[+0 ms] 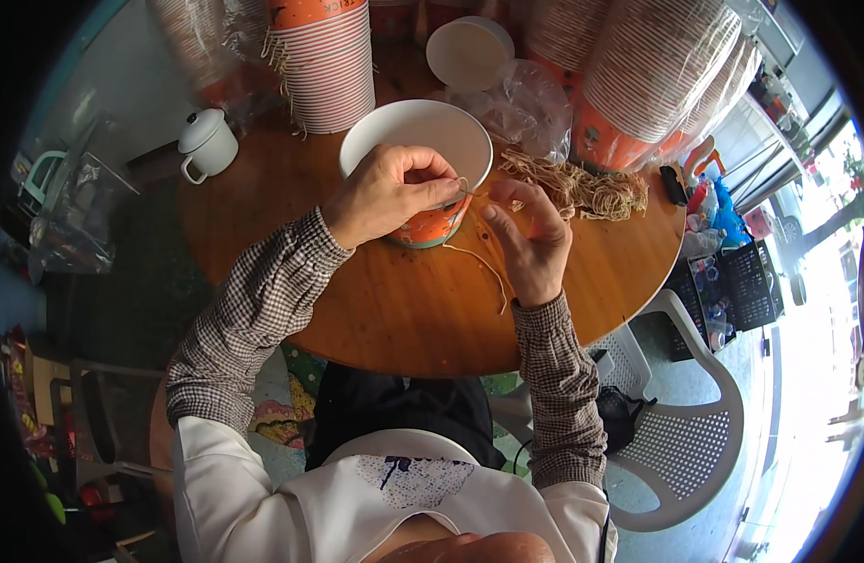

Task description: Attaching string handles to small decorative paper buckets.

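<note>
Left hand (385, 188) grips the paper bucket's (422, 169) rim at frame centre; right hand (530, 239) pinches a string (479, 267) at its side. Handle apparently half attached; loose end hangs free.

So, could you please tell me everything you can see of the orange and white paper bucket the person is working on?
The orange and white paper bucket stands upright and open on the round wooden table, its inside plain white. The left hand grips its near rim; the right hand pinches a thin tan string at its side, the loose end trailing across the tabletop.
</note>
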`<state>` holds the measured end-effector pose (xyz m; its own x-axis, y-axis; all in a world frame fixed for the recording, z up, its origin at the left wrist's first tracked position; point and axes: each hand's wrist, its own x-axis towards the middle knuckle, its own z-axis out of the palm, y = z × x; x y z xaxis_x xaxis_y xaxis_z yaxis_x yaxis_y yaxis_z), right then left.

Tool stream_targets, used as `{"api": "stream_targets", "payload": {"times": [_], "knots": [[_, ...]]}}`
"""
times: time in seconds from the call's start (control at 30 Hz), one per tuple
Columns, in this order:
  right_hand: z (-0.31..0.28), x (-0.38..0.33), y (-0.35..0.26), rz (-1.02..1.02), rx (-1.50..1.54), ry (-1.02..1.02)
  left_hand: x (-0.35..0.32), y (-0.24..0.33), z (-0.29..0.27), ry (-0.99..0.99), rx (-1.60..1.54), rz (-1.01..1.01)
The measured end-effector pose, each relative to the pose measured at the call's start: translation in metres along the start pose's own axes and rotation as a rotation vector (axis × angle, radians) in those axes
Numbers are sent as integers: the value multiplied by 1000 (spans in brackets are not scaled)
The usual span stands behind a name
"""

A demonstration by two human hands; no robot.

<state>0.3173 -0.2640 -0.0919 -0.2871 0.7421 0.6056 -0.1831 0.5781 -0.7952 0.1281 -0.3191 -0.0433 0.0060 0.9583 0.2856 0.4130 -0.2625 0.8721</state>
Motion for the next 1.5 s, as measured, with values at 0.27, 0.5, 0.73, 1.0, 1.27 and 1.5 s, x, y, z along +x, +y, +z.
{"api": "stream_targets", "payload": {"times": [0.27, 0.5, 0.73, 1.0, 1.27, 1.5], "knots": [[6, 1, 10, 43, 118, 1, 2, 0, 3, -11, -58, -5], [2, 8, 13, 74, -30, 96, 2, 0, 0, -84, 12, 68], [-3, 9, -4, -32, -300, 100, -2, 0, -10, -83, 221, -6], [-1, 21, -34, -384, -580, -74, 3, 16, -11, -85, -237, -121], [11, 34, -28, -201, -306, -84, -2, 18, 0, -53, -338, -131], [13, 25, -17, 244, 299, -66, -4, 19, 2, -80, -247, -136]]}}
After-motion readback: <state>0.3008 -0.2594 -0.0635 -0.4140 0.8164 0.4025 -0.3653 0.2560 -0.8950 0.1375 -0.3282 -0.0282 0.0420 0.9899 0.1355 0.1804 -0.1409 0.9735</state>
